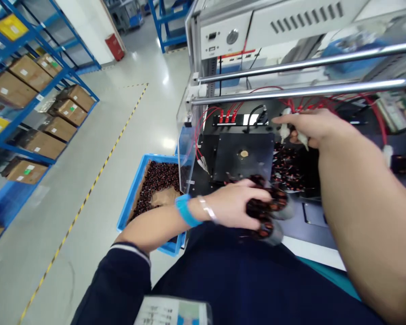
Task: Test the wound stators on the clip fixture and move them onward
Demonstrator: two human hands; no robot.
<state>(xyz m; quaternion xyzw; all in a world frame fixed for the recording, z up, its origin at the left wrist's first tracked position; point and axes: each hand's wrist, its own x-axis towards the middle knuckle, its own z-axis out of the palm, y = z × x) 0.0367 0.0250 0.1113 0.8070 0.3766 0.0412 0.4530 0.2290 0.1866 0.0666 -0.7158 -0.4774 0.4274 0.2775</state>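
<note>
My left hand (238,203), with a blue band and a silver bracelet at the wrist, curls its fingers round several dark copper-wound parts (265,229) at the bench's front edge. Grey cylindrical ends (284,208) stick out to the right of these fingers. Further back, my right hand (313,126) grips white-sheathed clips (284,132) on red wires; its fingertips are partly hidden. Just below it lies a pile of small copper-and-black parts (287,169). Between the hands and the clear side panel is a square black plate (242,155) with a round tan spot.
A blue bin (131,194) full of similar small parts stands left of the bench. Two metal rods (304,67) cross above the work area, under a white machine housing (223,38). A loose pair of clips (203,163) hangs at the left. Blue shelves with cartons (30,72) stand beyond.
</note>
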